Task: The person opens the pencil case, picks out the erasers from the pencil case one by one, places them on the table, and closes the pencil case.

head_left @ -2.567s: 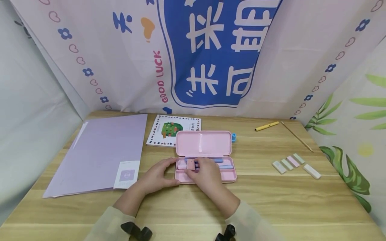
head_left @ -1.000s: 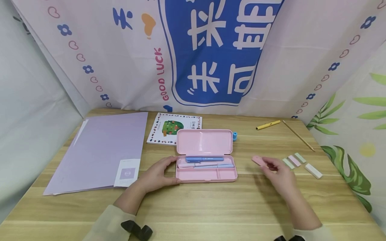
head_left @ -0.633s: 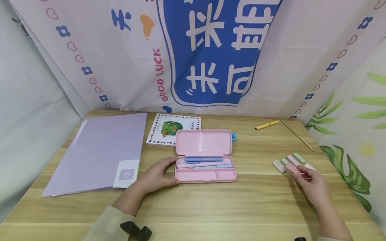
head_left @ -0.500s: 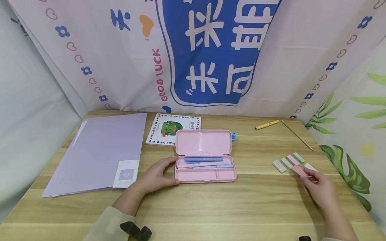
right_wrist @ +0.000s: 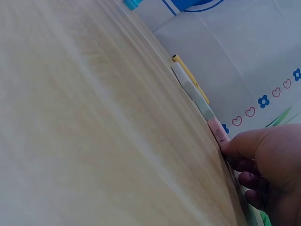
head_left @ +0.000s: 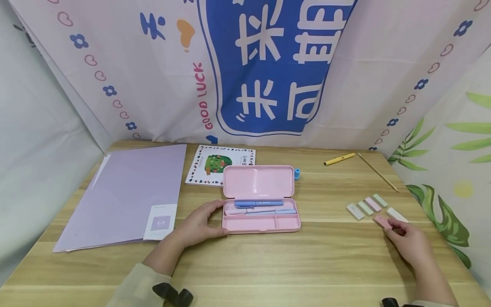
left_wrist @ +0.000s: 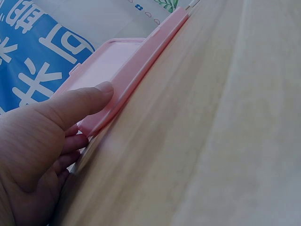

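Observation:
My right hand (head_left: 412,243) pinches a pink eraser (head_left: 382,221) at the near side of the row of small erasers, low over or on the table. In the right wrist view, thumb and fingers hold one end of that pink eraser (right_wrist: 218,132). My left hand (head_left: 197,225) holds the left end of a pink pencil case (head_left: 245,224), its thumb at the front corner and fingers by the back corner. The case's lid stands raised. Inside are a blue pen (head_left: 259,204) and several paler pens (head_left: 261,211); the front compartments show bare.
Several pale erasers (head_left: 365,208) lie in a row at the right, with a white one (head_left: 397,214) beside them. Farther back are a yellow pen (head_left: 339,159) and a thin stick (head_left: 377,172). A purple folder (head_left: 130,196), a booklet (head_left: 195,170) and a blue cap-like piece (head_left: 297,174) lie leftward and behind.
My right hand has taken the pink eraser out of the pencil case, carried it right, and lowered it beside the other erasers. My left hand has stayed at the case.

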`<state>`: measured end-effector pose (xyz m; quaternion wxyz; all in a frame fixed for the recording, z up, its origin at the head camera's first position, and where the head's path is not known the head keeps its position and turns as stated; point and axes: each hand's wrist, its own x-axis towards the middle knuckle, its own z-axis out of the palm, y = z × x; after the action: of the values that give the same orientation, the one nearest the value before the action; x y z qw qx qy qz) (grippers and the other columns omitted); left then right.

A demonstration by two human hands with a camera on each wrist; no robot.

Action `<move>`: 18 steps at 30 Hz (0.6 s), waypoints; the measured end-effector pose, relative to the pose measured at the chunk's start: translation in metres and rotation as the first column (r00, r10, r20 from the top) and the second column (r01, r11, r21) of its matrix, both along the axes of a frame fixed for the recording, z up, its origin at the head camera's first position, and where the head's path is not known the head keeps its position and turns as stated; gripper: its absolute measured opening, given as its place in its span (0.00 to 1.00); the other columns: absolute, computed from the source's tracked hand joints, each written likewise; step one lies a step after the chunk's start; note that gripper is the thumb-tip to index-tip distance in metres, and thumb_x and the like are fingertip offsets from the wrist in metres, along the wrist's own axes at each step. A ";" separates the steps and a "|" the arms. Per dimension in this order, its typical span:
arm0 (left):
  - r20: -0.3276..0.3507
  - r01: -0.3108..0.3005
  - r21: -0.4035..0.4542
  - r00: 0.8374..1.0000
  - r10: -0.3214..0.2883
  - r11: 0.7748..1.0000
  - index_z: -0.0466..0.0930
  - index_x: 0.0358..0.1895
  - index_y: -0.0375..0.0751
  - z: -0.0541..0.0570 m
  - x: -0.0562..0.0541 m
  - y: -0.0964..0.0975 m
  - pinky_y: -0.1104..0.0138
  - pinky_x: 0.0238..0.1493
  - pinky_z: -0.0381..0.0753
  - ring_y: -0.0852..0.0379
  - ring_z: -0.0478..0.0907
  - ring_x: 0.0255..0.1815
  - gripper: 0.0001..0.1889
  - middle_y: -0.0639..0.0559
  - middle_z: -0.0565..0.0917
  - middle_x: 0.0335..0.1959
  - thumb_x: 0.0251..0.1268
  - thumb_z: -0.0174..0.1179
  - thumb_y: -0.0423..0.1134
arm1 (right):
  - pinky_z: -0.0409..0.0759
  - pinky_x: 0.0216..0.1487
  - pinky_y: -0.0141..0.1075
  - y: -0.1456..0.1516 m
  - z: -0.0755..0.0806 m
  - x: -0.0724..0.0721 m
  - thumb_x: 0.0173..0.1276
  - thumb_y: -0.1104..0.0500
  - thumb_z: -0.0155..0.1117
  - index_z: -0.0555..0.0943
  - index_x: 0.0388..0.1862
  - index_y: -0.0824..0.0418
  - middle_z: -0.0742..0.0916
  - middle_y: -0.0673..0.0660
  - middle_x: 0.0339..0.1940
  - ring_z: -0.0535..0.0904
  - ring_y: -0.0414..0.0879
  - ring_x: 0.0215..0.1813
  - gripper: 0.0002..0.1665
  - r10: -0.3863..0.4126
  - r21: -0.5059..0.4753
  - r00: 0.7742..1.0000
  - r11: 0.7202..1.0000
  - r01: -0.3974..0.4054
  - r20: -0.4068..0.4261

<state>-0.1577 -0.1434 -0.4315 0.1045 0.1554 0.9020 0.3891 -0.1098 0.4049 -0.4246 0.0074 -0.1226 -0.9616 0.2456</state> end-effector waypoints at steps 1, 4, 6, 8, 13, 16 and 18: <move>-0.002 0.000 -0.001 1.000 0.000 1.000 0.66 0.72 0.49 0.000 0.000 0.000 0.44 0.74 0.63 0.41 0.62 0.75 0.45 0.44 0.68 0.73 0.51 0.72 0.59 | 0.76 0.42 0.46 0.000 0.000 0.000 0.75 0.48 0.54 0.73 0.63 0.75 0.83 0.73 0.50 0.79 0.58 0.48 0.32 0.003 0.001 1.000 1.000 -0.003 0.002; -0.003 0.000 -0.006 1.000 0.000 1.000 0.65 0.72 0.48 0.001 0.000 0.000 0.44 0.74 0.62 0.40 0.62 0.75 0.45 0.43 0.68 0.73 0.51 0.72 0.58 | 0.77 0.43 0.47 0.000 0.002 0.001 0.75 0.46 0.54 0.71 0.65 0.75 0.82 0.75 0.52 0.79 0.61 0.49 0.35 -0.009 -0.016 1.000 1.000 0.009 0.017; 0.000 -0.002 -0.009 1.000 0.002 1.000 0.65 0.72 0.48 0.000 0.000 0.000 0.44 0.74 0.62 0.40 0.61 0.75 0.45 0.43 0.68 0.73 0.51 0.72 0.59 | 0.77 0.47 0.51 -0.002 0.004 0.002 0.74 0.41 0.52 0.67 0.68 0.75 0.79 0.76 0.58 0.78 0.65 0.53 0.40 -0.030 -0.056 0.999 0.998 0.032 0.036; 0.006 -0.003 -0.009 1.000 0.003 1.000 0.65 0.73 0.48 0.001 0.000 0.000 0.43 0.74 0.62 0.40 0.61 0.75 0.45 0.43 0.67 0.73 0.50 0.72 0.59 | 0.76 0.51 0.57 -0.005 0.007 0.002 0.73 0.37 0.51 0.63 0.71 0.74 0.75 0.78 0.63 0.74 0.70 0.59 0.46 -0.054 -0.092 0.998 0.994 0.057 0.036; 0.005 -0.002 0.002 1.000 0.002 1.000 0.64 0.73 0.47 0.002 0.001 0.000 0.44 0.74 0.62 0.40 0.61 0.75 0.47 0.43 0.67 0.73 0.49 0.73 0.59 | 0.75 0.54 0.57 -0.025 0.011 -0.002 0.73 0.39 0.54 0.61 0.73 0.72 0.72 0.79 0.65 0.70 0.73 0.63 0.45 -0.076 -0.128 0.994 0.990 0.066 -0.076; 0.008 0.008 0.026 1.000 -0.008 1.000 0.63 0.73 0.45 0.003 0.000 0.000 0.45 0.75 0.62 0.42 0.62 0.75 0.48 0.44 0.68 0.73 0.48 0.73 0.58 | 0.74 0.54 0.54 -0.044 0.013 -0.011 0.73 0.43 0.56 0.65 0.71 0.72 0.74 0.77 0.62 0.71 0.71 0.61 0.40 -0.058 -0.127 0.984 0.991 0.037 -0.166; 0.009 0.008 0.046 1.000 -0.009 0.999 0.62 0.73 0.43 0.004 -0.002 0.000 0.46 0.76 0.61 0.42 0.62 0.75 0.46 0.44 0.69 0.72 0.52 0.71 0.57 | 0.71 0.57 0.59 -0.059 0.014 -0.018 0.73 0.45 0.56 0.65 0.70 0.72 0.73 0.77 0.61 0.69 0.70 0.62 0.39 -0.030 -0.137 0.976 0.991 0.001 -0.213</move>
<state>-0.1595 -0.1436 -0.4276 0.1069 0.1597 0.8916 0.4099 -0.1278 0.3456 -0.4104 0.1050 -0.1032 -0.9352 0.3222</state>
